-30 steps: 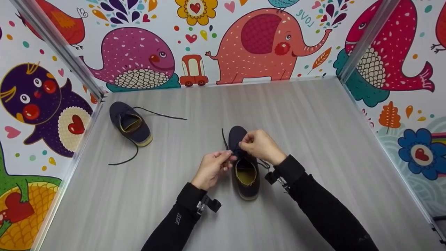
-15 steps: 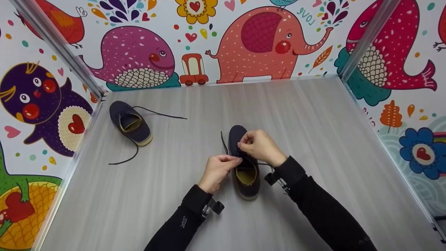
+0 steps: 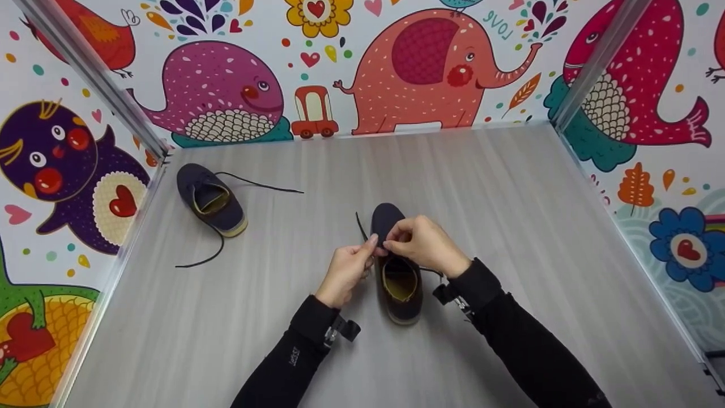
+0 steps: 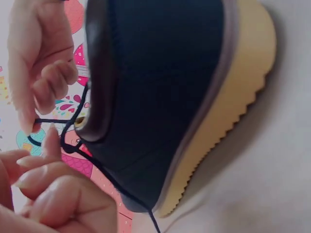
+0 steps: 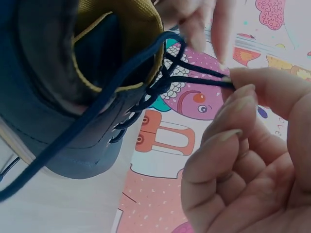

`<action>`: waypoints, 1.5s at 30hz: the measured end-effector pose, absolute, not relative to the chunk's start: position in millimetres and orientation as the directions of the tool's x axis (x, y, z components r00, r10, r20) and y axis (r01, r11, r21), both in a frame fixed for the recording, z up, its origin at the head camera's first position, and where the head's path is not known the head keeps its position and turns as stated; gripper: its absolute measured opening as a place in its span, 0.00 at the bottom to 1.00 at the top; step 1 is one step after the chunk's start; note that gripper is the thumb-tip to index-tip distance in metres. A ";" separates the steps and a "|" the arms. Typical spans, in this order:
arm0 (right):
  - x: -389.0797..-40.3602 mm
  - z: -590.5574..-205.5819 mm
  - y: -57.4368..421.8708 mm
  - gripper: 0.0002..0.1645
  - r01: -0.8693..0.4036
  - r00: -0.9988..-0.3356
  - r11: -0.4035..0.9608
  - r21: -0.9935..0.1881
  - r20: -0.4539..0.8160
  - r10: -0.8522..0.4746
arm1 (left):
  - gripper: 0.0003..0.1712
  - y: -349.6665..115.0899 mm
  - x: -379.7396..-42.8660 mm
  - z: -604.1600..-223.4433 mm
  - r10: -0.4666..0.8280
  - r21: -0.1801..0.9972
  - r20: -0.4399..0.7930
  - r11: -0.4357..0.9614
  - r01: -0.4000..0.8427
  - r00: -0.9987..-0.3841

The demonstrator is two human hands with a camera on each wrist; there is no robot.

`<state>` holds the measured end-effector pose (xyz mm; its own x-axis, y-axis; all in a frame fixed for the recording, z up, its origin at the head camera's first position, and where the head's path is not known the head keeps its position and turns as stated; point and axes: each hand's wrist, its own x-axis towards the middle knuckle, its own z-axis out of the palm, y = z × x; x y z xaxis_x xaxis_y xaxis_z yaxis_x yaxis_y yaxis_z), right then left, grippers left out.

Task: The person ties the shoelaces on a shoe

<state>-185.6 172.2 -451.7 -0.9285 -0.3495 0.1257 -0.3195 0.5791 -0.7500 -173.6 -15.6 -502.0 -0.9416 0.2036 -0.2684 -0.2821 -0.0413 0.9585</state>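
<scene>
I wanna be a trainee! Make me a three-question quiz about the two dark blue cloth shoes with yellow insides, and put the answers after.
1. True or false: the low navy cloth shoe on the person's left is tied in a bow.
2. What does the person's right-hand grip pinch? A) a metal zip; B) a thin dark blue cord lace; C) a plastic buckle.
3. Fill in: the other navy cloth shoe has a thick, zigzag-edged, rubbery sole, coloured ____.

Key:
1. False: its thin dark lace ends lie loose on the grey, streaked floor.
2. B.
3. Tan.
</scene>
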 end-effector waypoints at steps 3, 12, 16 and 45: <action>-181.0 -452.9 172.8 0.04 -0.372 -0.903 0.572 -0.731 0.143 -0.404 | 0.22 -16.8 -176.7 -500.4 0.237 0.951 -0.286 -0.047 -0.305 -0.928; -165.9 -460.2 188.9 0.05 -0.365 -0.920 0.685 -0.631 0.134 -0.368 | 0.12 -19.4 -181.3 -501.2 0.202 0.989 -0.138 0.080 -0.124 -0.970; -162.0 -465.0 191.7 0.04 -0.353 -0.924 0.749 -0.561 0.083 -0.374 | 0.12 -19.2 -181.3 -502.4 0.189 0.989 -0.117 0.108 -0.098 -0.975; -198.0 -446.5 181.5 0.04 -0.508 -0.838 0.685 -0.523 0.116 -0.533 | 0.10 -14.7 -169.1 -495.5 0.199 0.979 -0.004 0.202 0.036 -0.980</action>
